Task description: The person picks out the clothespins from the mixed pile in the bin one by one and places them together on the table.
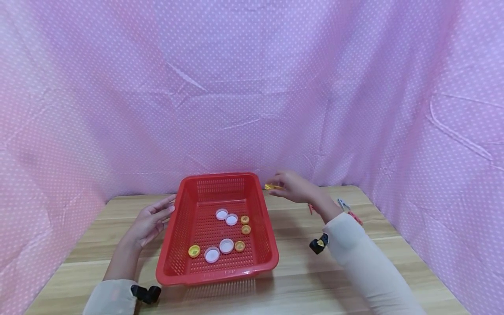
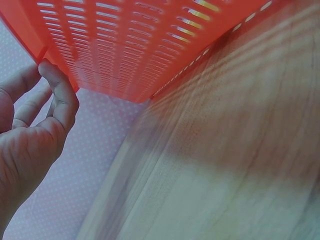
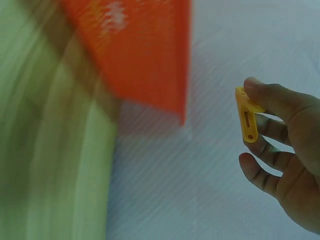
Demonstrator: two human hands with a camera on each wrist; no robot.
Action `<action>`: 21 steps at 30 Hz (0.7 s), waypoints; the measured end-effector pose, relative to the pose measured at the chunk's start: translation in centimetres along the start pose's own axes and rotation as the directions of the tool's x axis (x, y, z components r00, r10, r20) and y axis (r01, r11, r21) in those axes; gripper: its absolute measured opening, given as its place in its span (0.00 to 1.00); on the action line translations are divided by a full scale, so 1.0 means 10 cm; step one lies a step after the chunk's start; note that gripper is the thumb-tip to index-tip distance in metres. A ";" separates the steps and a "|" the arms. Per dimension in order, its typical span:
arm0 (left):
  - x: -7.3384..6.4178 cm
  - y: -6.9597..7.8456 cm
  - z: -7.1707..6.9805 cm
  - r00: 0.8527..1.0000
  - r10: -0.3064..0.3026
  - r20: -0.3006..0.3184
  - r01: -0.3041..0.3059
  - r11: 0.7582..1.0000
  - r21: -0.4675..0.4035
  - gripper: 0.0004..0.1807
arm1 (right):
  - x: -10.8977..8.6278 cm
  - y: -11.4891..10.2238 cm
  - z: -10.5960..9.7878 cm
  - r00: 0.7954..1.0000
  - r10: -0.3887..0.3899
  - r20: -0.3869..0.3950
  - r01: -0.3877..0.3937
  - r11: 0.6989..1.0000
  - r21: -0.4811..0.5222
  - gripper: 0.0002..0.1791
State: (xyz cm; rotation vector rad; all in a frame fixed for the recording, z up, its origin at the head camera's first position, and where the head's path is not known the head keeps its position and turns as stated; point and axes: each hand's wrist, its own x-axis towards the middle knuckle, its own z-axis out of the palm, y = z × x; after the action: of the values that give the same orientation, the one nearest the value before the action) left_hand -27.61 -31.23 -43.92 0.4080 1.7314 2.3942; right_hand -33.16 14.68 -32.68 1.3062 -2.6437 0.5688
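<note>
A red plastic basket [image 1: 271, 258] with slotted walls stands on the table, and several white caps [image 1: 226, 246] and yellow or orange caps [image 1: 194, 251] lie on its floor. My left hand [image 1: 147, 223] is at the basket's left side and pinches the rim, with a fingertip against its edge in the left wrist view. Beyond the right rim, my right hand [image 1: 293, 187] is raised above the table. Between its thumb and fingers it pinches a yellow plastic clip [image 3: 247, 117], held apart from the basket.
On the wooden table [image 1: 299, 271], right of the basket, lie a grey clip [image 1: 342, 204] and a red clip [image 1: 355, 218], with another red piece [image 1: 311, 209] partly behind my right wrist. A pink dotted curtain [image 1: 252, 109] encloses the back and sides.
</note>
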 end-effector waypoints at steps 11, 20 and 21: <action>-0.02 -0.02 -0.01 1.000 0.008 0.015 -0.008 1.000 -0.013 0.26 | -0.63 0.43 0.03 0.996 0.090 0.009 -0.089 0.992 -0.094 0.14; -0.01 -0.01 -0.01 1.000 0.007 0.014 -0.006 1.000 -0.016 0.26 | -1.06 0.65 0.16 0.987 0.163 -0.007 -0.162 0.975 -0.155 0.15; 0.00 -0.01 -0.01 1.000 0.005 0.011 -0.005 1.000 -0.015 0.26 | -1.10 0.68 0.19 0.985 0.171 -0.016 -0.171 0.973 -0.152 0.15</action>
State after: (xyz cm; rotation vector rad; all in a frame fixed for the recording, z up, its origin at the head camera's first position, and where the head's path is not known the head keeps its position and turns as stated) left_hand -27.61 -31.29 -44.06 0.4231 1.7085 2.4022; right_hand -31.66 25.75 -39.40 1.0423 -2.7530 0.3781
